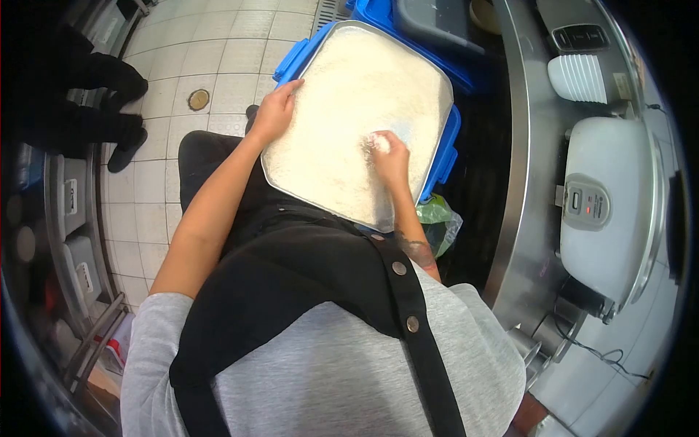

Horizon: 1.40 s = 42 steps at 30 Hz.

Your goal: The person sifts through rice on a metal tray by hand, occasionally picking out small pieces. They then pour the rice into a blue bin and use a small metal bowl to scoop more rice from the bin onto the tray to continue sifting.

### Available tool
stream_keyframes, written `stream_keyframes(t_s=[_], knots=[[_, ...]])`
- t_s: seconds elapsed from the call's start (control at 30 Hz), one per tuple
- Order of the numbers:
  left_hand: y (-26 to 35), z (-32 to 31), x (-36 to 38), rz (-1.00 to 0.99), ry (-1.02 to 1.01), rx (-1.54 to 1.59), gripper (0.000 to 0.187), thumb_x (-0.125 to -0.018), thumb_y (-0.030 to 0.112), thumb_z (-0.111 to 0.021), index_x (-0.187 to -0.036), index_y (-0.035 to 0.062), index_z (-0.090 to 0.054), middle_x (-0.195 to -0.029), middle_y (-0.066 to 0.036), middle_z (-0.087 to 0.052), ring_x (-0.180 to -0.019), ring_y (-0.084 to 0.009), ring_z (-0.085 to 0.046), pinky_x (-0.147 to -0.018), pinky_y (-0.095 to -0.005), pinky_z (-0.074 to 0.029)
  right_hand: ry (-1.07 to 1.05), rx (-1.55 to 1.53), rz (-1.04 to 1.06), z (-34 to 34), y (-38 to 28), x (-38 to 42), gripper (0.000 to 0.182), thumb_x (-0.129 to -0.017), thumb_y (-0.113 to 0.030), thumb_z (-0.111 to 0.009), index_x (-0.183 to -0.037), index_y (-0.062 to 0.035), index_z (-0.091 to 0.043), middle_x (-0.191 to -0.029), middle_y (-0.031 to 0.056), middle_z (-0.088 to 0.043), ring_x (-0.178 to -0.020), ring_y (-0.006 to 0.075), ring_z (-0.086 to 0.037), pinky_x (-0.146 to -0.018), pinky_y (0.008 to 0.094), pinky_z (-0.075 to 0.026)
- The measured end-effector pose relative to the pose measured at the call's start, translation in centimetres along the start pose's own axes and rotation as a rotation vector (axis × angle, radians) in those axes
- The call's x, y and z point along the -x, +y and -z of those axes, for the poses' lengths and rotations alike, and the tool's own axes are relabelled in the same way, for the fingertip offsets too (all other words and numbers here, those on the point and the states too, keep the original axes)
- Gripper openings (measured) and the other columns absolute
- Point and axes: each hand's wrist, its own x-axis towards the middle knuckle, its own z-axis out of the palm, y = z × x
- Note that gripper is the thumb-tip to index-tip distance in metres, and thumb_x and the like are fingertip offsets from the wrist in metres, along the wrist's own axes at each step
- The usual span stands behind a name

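Note:
A large metal tray rests over blue-edged containers and holds a spread of pale, floury crumbs. My left hand grips the tray's left edge, with the thumb laid over the rim. Over the right part of the tray, my right hand is closed around some of the crumbs, and white bits show at its fingers. Near that hand a bare bluish patch of tray shows through.
On the steel counter at right stand a white rice cooker and stacked white bowls. A green plastic bag lies beside the tray. Another person's dark-clad legs are at left, near shelving.

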Motion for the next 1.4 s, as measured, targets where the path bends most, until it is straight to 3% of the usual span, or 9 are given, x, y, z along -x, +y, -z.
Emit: stream_keyframes(t_s=[0.1, 0.27, 0.5, 0.6, 0.87, 1.07, 1.2, 1.27, 1.4], knots=[[0.2, 0.1, 0.0, 0.012, -0.004, -0.006, 0.036, -0.095, 0.007, -0.046, -0.129, 0.0079, -0.057, -0.123, -0.017, -0.062, -0.111, -0.0308, -0.062, -0.096, -0.0360, -0.046, -0.042, -0.255, -0.226, 3.0, -2.3, -2.5, 0.019, -0.085, -0.003, -0.063, -0.104, -0.0023, -0.067, -0.079, 0.0071, -0.067, -0.066, 0.0124, -0.063, -0.057, 0.0276, -0.050], [0.6, 0.2, 0.0, 0.048, -0.026, 0.017, 0.035, -0.095, 0.006, -0.046, -0.128, 0.0073, -0.057, -0.125, -0.017, -0.061, -0.114, -0.0312, -0.060, -0.098, -0.0360, -0.045, -0.103, -0.191, 0.038, 7.2, -3.6, -7.5, 0.032, -0.084, 0.000, -0.055, -0.115, -0.0023, -0.064, -0.096, 0.0104, -0.067, -0.076, 0.0148, -0.065, -0.066, 0.0257, -0.052], [1.0, 0.4, 0.0, 0.092, -0.047, 0.019, 0.035, -0.095, 0.006, -0.045, -0.128, 0.0066, -0.058, -0.126, -0.017, -0.060, -0.115, -0.0321, -0.059, -0.098, -0.0365, -0.044, 0.227, 0.431, 0.067, 7.3, -1.3, -11.5, 0.042, -0.081, -0.016, -0.068, -0.121, -0.0031, -0.062, -0.120, 0.0228, -0.061, -0.104, 0.0331, -0.062, -0.092, 0.0424, -0.049], [0.8, 0.2, 0.0, 0.059, -0.014, 0.008, 0.035, -0.094, 0.006, -0.046, -0.127, 0.0071, -0.058, -0.124, -0.018, -0.061, -0.112, -0.0323, -0.061, -0.096, -0.0369, -0.046, 0.227, 0.478, 0.238, 2.6, 4.8, -12.0, 0.061, -0.078, -0.035, -0.074, -0.128, -0.0040, -0.056, -0.134, 0.0265, -0.050, -0.128, 0.0395, -0.042, -0.109, 0.0466, -0.032], [0.5, 0.2, 0.0, 0.045, -0.026, 0.003, 0.034, -0.094, 0.006, -0.046, -0.126, 0.0072, -0.058, -0.122, -0.016, -0.063, -0.110, -0.0312, -0.062, -0.095, -0.0360, -0.046, -0.045, 0.220, 0.211, -3.1, -2.2, -2.8, 0.044, -0.076, -0.022, -0.076, -0.115, -0.0054, -0.065, -0.126, 0.0184, -0.057, -0.118, 0.0343, -0.052, -0.101, 0.0395, -0.040], [0.7, 0.3, -0.1, -0.001, 0.004, 0.019, 0.034, -0.092, 0.003, -0.048, -0.124, 0.0049, -0.058, -0.121, -0.019, -0.061, -0.109, -0.0357, -0.060, -0.094, -0.0397, -0.047, -0.307, 0.219, -0.040, 0.9, -5.8, -2.6, 0.032, -0.079, -0.003, -0.064, -0.110, -0.0012, -0.066, -0.092, 0.0153, -0.071, -0.082, 0.0251, -0.070, -0.073, 0.0359, -0.054], [0.5, 0.2, -0.1, 0.026, -0.012, 0.000, 0.034, -0.094, 0.005, -0.046, -0.126, 0.0071, -0.058, -0.120, -0.017, -0.063, -0.109, -0.0319, -0.062, -0.094, -0.0367, -0.046, -0.328, -0.218, -0.203, 5.3, -7.9, -3.2, 0.032, -0.082, 0.000, -0.058, -0.113, -0.0022, -0.066, -0.093, 0.0128, -0.071, -0.088, 0.0204, -0.069, -0.076, 0.0323, -0.053], [0.4, 0.0, -0.2, 0.015, -0.018, 0.014, 0.034, -0.093, 0.005, -0.047, -0.125, 0.0060, -0.058, -0.120, -0.019, -0.062, -0.109, -0.0347, -0.061, -0.094, -0.0392, -0.047, -0.196, -0.122, 0.276, 6.7, -8.7, -3.4, 0.033, -0.086, -0.001, -0.055, -0.117, -0.0039, -0.065, -0.099, 0.0105, -0.070, -0.095, 0.0197, -0.067, -0.082, 0.0300, -0.051], [1.1, 0.4, 0.0, 0.055, -0.019, 0.017, 0.039, -0.092, 0.005, -0.047, -0.131, 0.0059, -0.050, -0.118, -0.024, -0.061, -0.107, -0.0405, -0.059, -0.092, -0.0447, -0.047, -0.169, -0.190, 0.066, 8.6, -10.8, -2.8, 0.033, -0.088, -0.009, -0.059, -0.120, -0.0053, -0.063, -0.114, 0.0176, -0.066, -0.106, 0.0269, -0.064, -0.091, 0.0321, -0.048]])
